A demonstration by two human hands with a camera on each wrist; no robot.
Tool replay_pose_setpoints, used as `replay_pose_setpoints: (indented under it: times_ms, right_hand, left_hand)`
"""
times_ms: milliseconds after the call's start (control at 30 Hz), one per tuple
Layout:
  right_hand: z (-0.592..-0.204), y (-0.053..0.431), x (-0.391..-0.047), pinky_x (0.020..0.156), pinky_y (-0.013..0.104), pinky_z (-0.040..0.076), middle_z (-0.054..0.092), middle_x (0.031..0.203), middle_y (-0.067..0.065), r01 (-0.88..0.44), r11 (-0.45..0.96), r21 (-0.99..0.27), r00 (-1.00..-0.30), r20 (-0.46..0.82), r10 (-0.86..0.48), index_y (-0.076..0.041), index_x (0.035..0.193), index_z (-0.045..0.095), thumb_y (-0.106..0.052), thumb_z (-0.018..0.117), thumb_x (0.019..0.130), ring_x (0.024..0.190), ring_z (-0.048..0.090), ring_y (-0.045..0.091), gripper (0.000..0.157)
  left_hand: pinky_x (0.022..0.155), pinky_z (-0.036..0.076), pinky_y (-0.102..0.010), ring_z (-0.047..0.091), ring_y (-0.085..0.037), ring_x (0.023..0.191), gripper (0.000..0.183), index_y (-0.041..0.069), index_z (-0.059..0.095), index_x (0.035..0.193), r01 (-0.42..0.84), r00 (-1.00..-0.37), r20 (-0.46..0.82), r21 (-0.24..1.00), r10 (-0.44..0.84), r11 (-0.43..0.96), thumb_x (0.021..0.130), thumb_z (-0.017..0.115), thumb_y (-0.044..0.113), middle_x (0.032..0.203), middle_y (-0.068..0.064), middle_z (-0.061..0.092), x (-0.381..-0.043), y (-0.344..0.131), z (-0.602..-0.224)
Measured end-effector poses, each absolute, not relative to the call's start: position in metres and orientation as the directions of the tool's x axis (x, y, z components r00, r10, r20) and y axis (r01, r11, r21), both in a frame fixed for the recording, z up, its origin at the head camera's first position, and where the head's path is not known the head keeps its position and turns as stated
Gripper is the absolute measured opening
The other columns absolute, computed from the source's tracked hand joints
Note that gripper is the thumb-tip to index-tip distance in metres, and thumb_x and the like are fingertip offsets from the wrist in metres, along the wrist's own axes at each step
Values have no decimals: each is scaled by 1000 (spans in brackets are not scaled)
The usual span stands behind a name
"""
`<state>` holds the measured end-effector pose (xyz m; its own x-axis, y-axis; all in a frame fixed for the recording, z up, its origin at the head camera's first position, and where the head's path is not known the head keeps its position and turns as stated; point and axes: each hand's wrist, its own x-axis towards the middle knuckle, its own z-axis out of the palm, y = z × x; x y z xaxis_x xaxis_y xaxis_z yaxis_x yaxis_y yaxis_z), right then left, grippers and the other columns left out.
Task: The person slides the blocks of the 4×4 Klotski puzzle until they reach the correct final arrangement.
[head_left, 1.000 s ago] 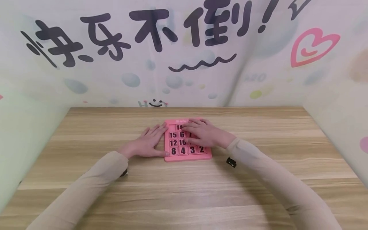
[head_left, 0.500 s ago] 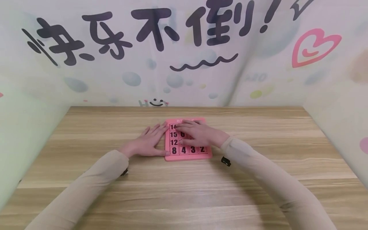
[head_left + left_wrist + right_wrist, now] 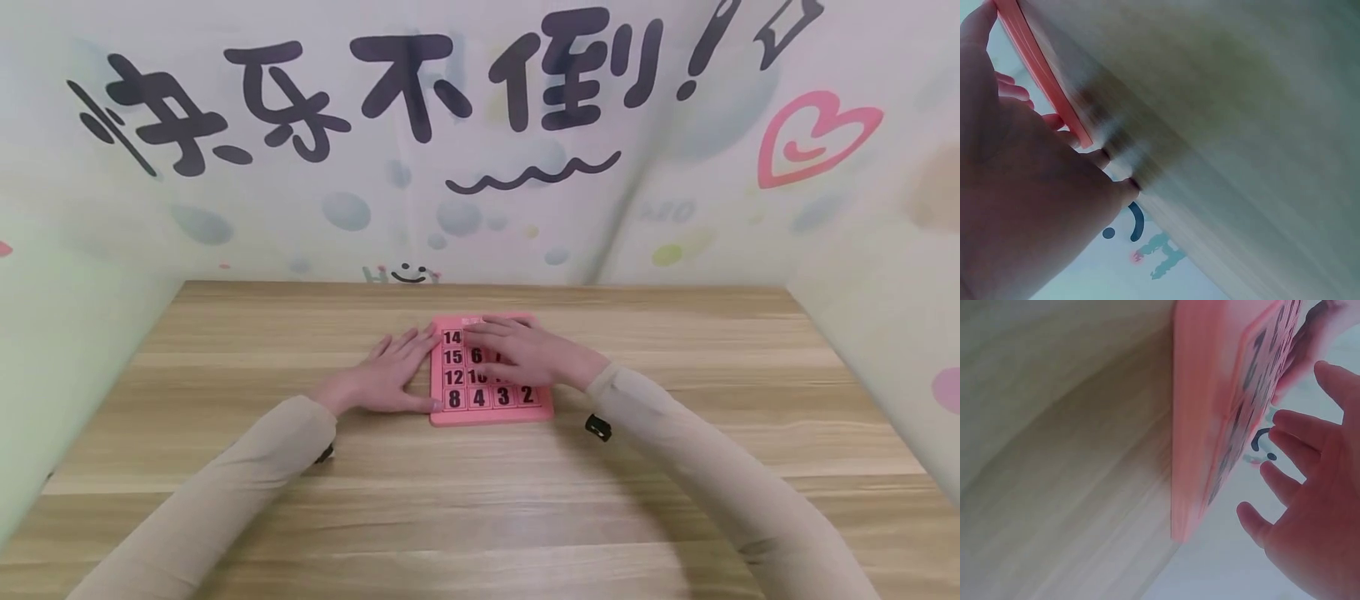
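This looks like a small walled-in booth; what building it sits in cannot be told. Behind the wooden table (image 3: 480, 517), a pale back wall (image 3: 270, 233) bears black Chinese characters (image 3: 418, 100), a pink heart (image 3: 817, 129) and soft bubbles (image 3: 459, 218); pale side walls (image 3: 67, 358) flank the table left and right.

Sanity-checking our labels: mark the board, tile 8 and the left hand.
Board (image 3: 491, 416): head view, on the rim nearest the person.
Tile 8 (image 3: 453, 399): head view, on the printed digit.
Left hand (image 3: 386, 381): head view, on the back of the hand.
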<state>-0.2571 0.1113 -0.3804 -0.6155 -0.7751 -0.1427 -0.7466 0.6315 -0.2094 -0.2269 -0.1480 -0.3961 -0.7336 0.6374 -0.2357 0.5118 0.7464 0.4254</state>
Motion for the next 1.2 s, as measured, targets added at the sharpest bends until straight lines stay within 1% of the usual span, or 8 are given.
replay_pose_setpoints:
  times_ms: [100, 333, 533, 700, 900, 1200]
  right_hand:
    - [-381, 118, -256, 115, 52, 13, 30, 155, 3, -739, 641, -208, -627, -135, -767, -16, 150, 36, -46, 40, 102, 144, 18, 28, 57]
    - [-382, 135, -252, 114, 55, 14, 32, 154, 5, -702, 667, -249, -657, -136, -742, -13, 149, 39, -43, 44, 101, 144, 17, 29, 56]
    - [-384, 146, -251, 113, 57, 17, 35, 153, 6, -697, 671, -252, -666, -119, -736, -12, 148, 41, -41, 45, 101, 144, 19, 29, 55]
    - [-384, 153, -251, 112, 58, 17, 34, 154, 6, -690, 674, -264, -675, -102, -731, -12, 147, 41, -43, 45, 101, 144, 19, 30, 56]
    - [-383, 157, -250, 112, 58, 17, 34, 154, 6, -682, 681, -265, -684, -96, -723, -12, 148, 41, -41, 46, 101, 144, 20, 31, 55]
    - [-387, 154, -249, 112, 57, 19, 39, 151, 7, -686, 676, -271, -678, -99, -728, -10, 145, 44, -41, 50, 100, 141, 27, 29, 55]
  left_hand:
    - [114, -4, -56, -3, -35, 145, 103, 4, 5, 155, 514, -734, -232, 424, 638, 746, 88, 60, 59, 160, -13, -5, -227, -148, -397]
    - [113, -4, -56, -3, -36, 145, 103, 4, 5, 155, 519, -733, -222, 428, 643, 740, 87, 61, 59, 160, -13, -5, -228, -147, -399]
    - [113, -5, -56, -2, -35, 145, 104, 4, 5, 155, 516, -735, -225, 427, 640, 743, 86, 60, 60, 161, -12, -6, -228, -148, -401]
    - [113, -5, -56, -3, -35, 145, 104, 4, 5, 155, 517, -734, -223, 430, 642, 741, 86, 61, 59, 161, -12, -6, -228, -148, -401]
    - [113, -5, -56, -3, -36, 145, 104, 4, 4, 155, 517, -733, -225, 429, 642, 741, 87, 61, 59, 160, -12, -7, -227, -148, -399]
    - [113, -4, -57, -2, -37, 145, 103, 3, 4, 155, 520, -732, -222, 429, 644, 739, 88, 60, 57, 160, -14, -6, -227, -149, -398]
